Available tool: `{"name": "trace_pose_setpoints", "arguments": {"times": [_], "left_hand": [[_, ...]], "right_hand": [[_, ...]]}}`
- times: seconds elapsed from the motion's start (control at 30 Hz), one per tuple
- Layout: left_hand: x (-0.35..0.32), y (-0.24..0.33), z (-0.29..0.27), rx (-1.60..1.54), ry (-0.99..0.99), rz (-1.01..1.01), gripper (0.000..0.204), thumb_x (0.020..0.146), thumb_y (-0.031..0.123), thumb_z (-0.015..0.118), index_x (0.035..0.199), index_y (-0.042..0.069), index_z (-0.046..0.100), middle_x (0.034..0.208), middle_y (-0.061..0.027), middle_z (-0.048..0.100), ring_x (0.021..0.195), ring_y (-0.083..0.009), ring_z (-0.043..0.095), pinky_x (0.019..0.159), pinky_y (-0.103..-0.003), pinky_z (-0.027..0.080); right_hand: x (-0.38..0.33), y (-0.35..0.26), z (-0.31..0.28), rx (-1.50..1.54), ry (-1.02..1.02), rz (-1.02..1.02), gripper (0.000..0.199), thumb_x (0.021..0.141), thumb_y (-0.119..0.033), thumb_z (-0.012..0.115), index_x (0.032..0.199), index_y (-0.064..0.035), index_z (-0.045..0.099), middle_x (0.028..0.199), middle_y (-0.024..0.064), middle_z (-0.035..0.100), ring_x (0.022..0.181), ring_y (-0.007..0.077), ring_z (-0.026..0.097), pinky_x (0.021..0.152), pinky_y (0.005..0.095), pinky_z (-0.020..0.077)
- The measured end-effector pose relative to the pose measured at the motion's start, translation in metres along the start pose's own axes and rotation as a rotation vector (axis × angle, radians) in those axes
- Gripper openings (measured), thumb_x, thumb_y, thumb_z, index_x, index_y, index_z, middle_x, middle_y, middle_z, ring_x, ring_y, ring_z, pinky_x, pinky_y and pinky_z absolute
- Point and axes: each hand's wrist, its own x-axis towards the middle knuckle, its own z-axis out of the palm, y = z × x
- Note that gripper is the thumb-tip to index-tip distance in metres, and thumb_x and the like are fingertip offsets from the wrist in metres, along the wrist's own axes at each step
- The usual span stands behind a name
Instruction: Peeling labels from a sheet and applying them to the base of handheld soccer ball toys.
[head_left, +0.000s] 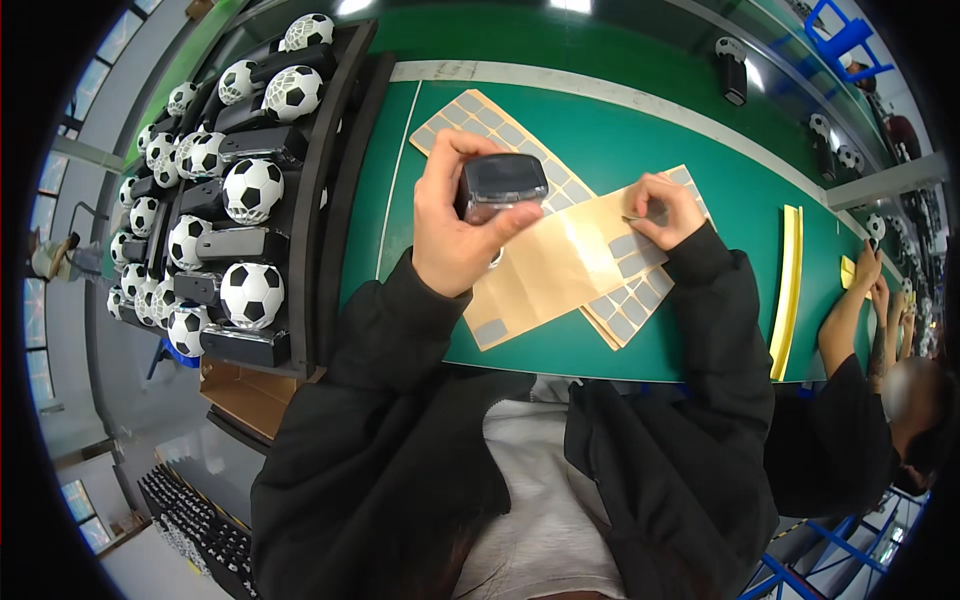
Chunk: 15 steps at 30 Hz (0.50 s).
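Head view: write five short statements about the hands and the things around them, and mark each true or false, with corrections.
1. The left hand holds a black device. True.
2. The right hand lies flat, palm down. False: its fingers are curled above the sticker sheets, with thumb and index finger pinching a small dark piece.
3. The rack with black-and-white balls stands left of the table. True.
4. The tabletop is red. False: it is green.
5. A long yellow strip lies to the left of the sticker sheets. False: it lies to their right.
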Motion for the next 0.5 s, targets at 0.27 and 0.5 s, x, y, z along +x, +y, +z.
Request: {"name": "trace_pose_setpoints", "arguments": {"times": [0.27,0.5], "left_hand": [[0.002,0.028,0.017,0.187,-0.301,0.088,0.058,0.069,0.029,0.07,0.111,-0.002,0.046,0.073,-0.0112,0.058,0.061,-0.0167,0.055,0.055,-0.025,0.045],[-0.008,0.036,0.021,-0.029,-0.104,0.109,0.07,0.068,0.036,0.069,0.118,-0.007,0.044,0.072,-0.011,0.058,0.059,-0.0158,0.054,0.054,-0.022,0.044]], "right_hand": [[0.045,-0.131,-0.008,0.733,0.364,0.027,0.015,0.075,0.006,0.056,0.085,0.0005,0.048,0.081,0.0102,0.052,0.064,0.0157,0.052,0.059,0.0224,0.0447],[0.055,-0.17,0.002,0.597,0.491,-0.034,0.014,0.075,0.005,0.057,0.086,0.0013,0.05,0.079,0.0097,0.052,0.062,0.0146,0.051,0.057,0.0219,0.0446]]}}
